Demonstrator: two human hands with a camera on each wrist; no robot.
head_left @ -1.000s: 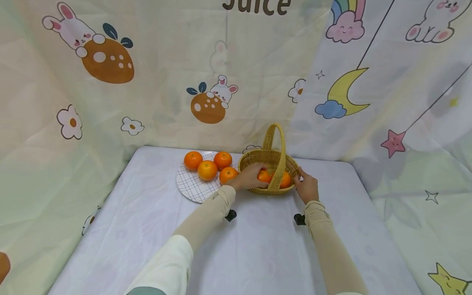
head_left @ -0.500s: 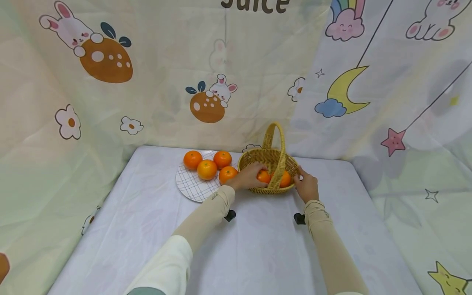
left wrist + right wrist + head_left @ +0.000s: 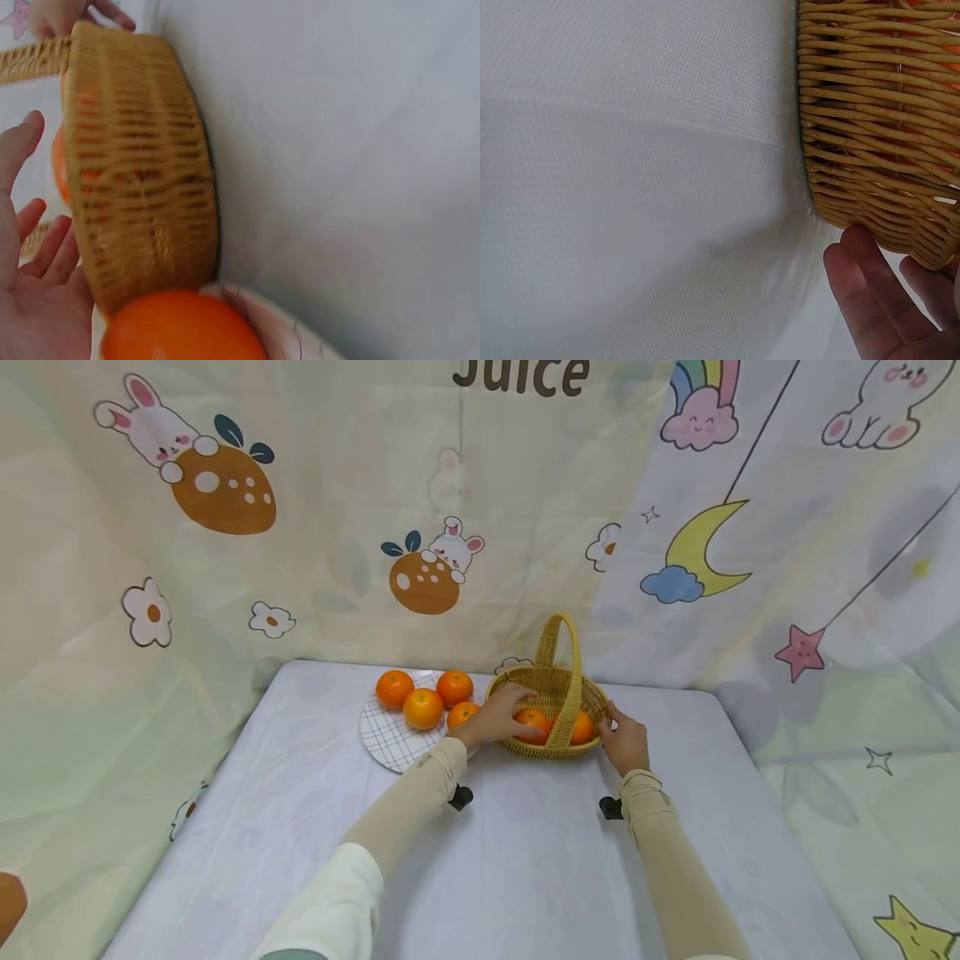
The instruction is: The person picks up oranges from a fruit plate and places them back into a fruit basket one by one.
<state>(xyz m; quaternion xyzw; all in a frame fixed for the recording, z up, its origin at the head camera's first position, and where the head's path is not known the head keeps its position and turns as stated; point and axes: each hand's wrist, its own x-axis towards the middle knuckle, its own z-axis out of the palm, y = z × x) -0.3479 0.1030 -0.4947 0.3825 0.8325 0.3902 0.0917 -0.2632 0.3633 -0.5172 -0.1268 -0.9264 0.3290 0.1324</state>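
Note:
A yellow wicker basket [image 3: 525,677] with a tall hoop handle stands at the back of the table. Inside it lie two oranges, one on the left [image 3: 532,725] and one on the right [image 3: 582,728] of the handle. Over its left side is my left hand [image 3: 495,715], thumb and fingers spread near the left orange; the left wrist view shows the hand [image 3: 45,307] apart from the fruit. My right hand [image 3: 627,745] holds the basket's right rim, with fingertips [image 3: 857,240] against the outer wickerwork [image 3: 877,112]. Its thumb is mostly hidden in the wrist view.
Left of the basket is a round white plate [image 3: 393,739] with a blue grid, bearing several oranges [image 3: 423,708]. Its near-right orange [image 3: 180,330] sits close to the basket and my left wrist. A printed curtain [image 3: 337,552] hangs behind the white-covered table [image 3: 540,860].
My left hand has loosened from the left orange in the basket and drawn slightly left, showing more of the fruit. The right hand stays at the rim.

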